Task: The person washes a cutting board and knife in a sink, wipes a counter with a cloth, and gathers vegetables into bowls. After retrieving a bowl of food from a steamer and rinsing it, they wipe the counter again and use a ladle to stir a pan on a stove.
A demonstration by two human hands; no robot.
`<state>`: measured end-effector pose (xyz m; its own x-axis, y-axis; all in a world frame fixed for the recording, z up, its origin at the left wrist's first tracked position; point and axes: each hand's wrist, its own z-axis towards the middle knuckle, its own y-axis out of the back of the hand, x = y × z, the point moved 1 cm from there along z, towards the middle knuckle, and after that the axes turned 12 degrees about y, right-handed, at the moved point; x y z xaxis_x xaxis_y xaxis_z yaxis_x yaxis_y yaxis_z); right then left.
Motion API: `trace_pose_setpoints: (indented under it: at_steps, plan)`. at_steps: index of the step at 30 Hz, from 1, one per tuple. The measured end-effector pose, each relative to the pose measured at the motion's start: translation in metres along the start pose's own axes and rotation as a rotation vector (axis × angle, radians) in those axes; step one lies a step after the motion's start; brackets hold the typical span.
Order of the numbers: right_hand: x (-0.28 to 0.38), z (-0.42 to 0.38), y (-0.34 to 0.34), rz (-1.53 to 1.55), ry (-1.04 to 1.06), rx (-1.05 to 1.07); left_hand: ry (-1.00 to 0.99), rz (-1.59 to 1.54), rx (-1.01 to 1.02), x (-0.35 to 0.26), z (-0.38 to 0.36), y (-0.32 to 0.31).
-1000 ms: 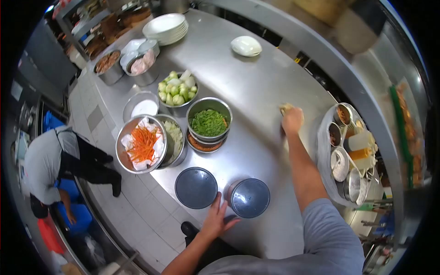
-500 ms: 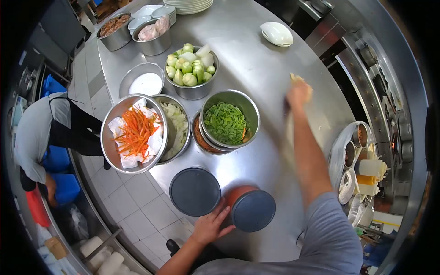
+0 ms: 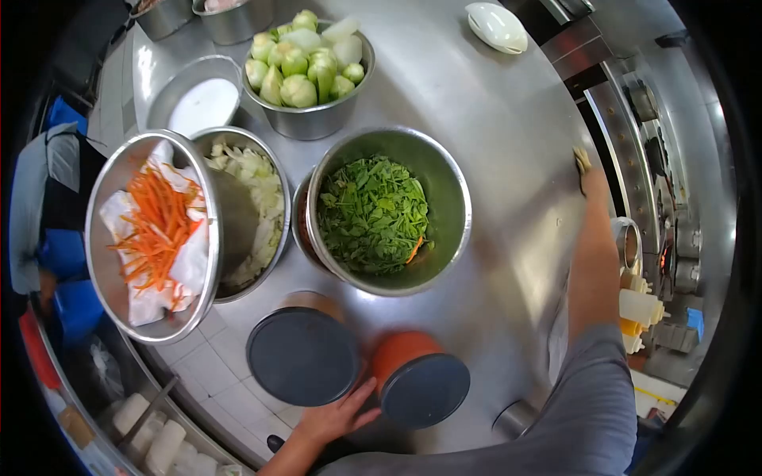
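My left hand (image 3: 337, 418) is at the table's near edge, fingers spread between two dark-lidded tubs. Its fingertips reach the black-lidded tub (image 3: 303, 357) on the left and the side of the orange tub with a dark lid (image 3: 425, 390) on the right. Out at the right edge of the steel table (image 3: 508, 238), my right hand (image 3: 595, 186) presses down on a yellowish cloth (image 3: 583, 160). Most of that cloth is hidden by the hand. Beyond the tubs stands a steel pot of chopped greens (image 3: 373, 214).
At left, a steel bowl of carrot strips on white paper (image 3: 159, 238) overlaps a pot of chopped onion (image 3: 258, 214). Behind are a pot of green vegetables (image 3: 305, 71), a bowl of white contents (image 3: 202, 107) and a white dish (image 3: 498, 28). Squeeze bottles (image 3: 639, 308) stand at right.
My right hand has slid the cloth outward to the table's right edge. The view has shifted closer to the table. My left hand stays by the two tubs.
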<state>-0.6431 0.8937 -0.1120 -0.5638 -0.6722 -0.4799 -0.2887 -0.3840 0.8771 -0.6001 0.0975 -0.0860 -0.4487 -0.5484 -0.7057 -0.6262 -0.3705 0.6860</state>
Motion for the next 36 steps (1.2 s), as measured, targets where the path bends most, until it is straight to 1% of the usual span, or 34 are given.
trace_pose_setpoints:
  at_steps: [1,2,4,6,8,9,10,12,14,16,18,20,21,22,23,25,26,27,28,29,30,31,32,33,34,35,36]
  plan:
    - [-0.007,-0.006,0.0,0.089,-0.074,-0.014,-0.01,-0.046,0.014,0.003,0.0,-0.003]
    - [-0.011,-0.002,0.0,0.168,-0.078,-0.063,-0.017,-0.093,0.033,0.005,-0.003,-0.007]
    - [0.007,0.034,0.005,0.39,0.034,-0.194,-0.001,-0.115,0.064,0.009,-0.006,-0.011]
    - [0.056,0.076,0.019,0.703,0.174,-0.254,-0.006,-0.107,0.096,0.011,-0.011,-0.013]
    - [0.109,0.116,0.031,0.925,0.265,-0.229,-0.009,-0.114,0.083,0.011,-0.009,-0.012]
    - [0.154,0.105,0.063,0.804,0.432,-0.403,-0.019,-0.096,0.056,0.009,-0.007,-0.01]
    - [0.154,0.117,0.056,0.809,0.437,-0.398,-0.008,-0.082,0.024,0.006,-0.005,-0.009]
    - [0.126,0.16,0.029,0.442,0.543,-0.438,-0.005,-0.071,0.04,0.004,-0.004,-0.007]
    - [0.052,0.172,-0.009,0.277,0.428,-0.095,-0.005,-0.057,0.05,0.006,-0.004,-0.006]
    - [0.01,0.125,-0.014,0.132,0.109,0.052,-0.001,-0.062,0.072,0.007,-0.006,-0.008]
    - [-0.029,0.065,-0.031,0.241,-0.185,-0.033,-0.012,-0.064,0.088,0.009,-0.009,-0.009]
    - [-0.041,0.011,-0.028,0.206,-0.105,-0.071,-0.037,-0.073,0.105,0.01,-0.01,-0.011]
    - [-0.026,-0.017,-0.007,0.292,-0.078,-0.129,-0.03,-0.091,0.098,0.01,-0.009,-0.011]
    - [-0.015,-0.031,-0.001,0.233,-0.11,-0.153,-0.026,-0.105,0.083,0.01,-0.008,-0.011]
    - [-0.022,-0.04,-0.015,0.299,0.092,-0.287,-0.055,-0.114,0.084,0.009,-0.007,-0.01]
    - [0.031,-0.081,0.028,0.469,0.044,-0.332,-0.035,-0.071,0.068,0.009,-0.004,-0.006]
    - [0.036,-0.089,0.016,0.517,0.095,-0.349,-0.025,-0.04,0.06,0.007,-0.003,-0.005]
    - [0.054,-0.109,0.027,0.521,0.229,-0.392,-0.058,-0.032,0.058,0.004,-0.001,-0.004]
    - [0.072,-0.131,0.041,0.615,0.261,-0.4,-0.047,-0.066,0.037,0.001,0.0,-0.004]
    - [0.096,-0.161,0.064,0.614,0.293,-0.446,-0.037,-0.095,0.018,-0.002,0.003,-0.003]
    - [0.11,-0.187,0.073,0.653,0.302,-0.397,-0.084,-0.096,-0.019,-0.004,0.005,-0.001]
    - [0.124,-0.215,0.086,0.618,0.302,-0.322,-0.124,-0.072,-0.019,-0.005,0.004,-0.004]
    - [0.135,-0.243,0.09,0.646,0.238,-0.176,-0.145,-0.153,-0.056,-0.004,0.003,-0.007]
    - [0.15,-0.284,0.109,0.636,0.276,-0.171,-0.167,-0.234,-0.085,-0.005,0.002,-0.006]
    - [0.162,-0.322,0.119,0.72,0.257,-0.102,-0.13,-0.24,-0.018,-0.006,0.001,-0.003]
    - [0.179,-0.363,0.128,0.803,0.246,-0.036,-0.172,-0.211,-0.015,-0.005,-0.005,-0.001]
    - [0.191,-0.409,0.158,0.699,0.329,0.027,-0.232,-0.241,-0.087,-0.007,-0.007,0.0]
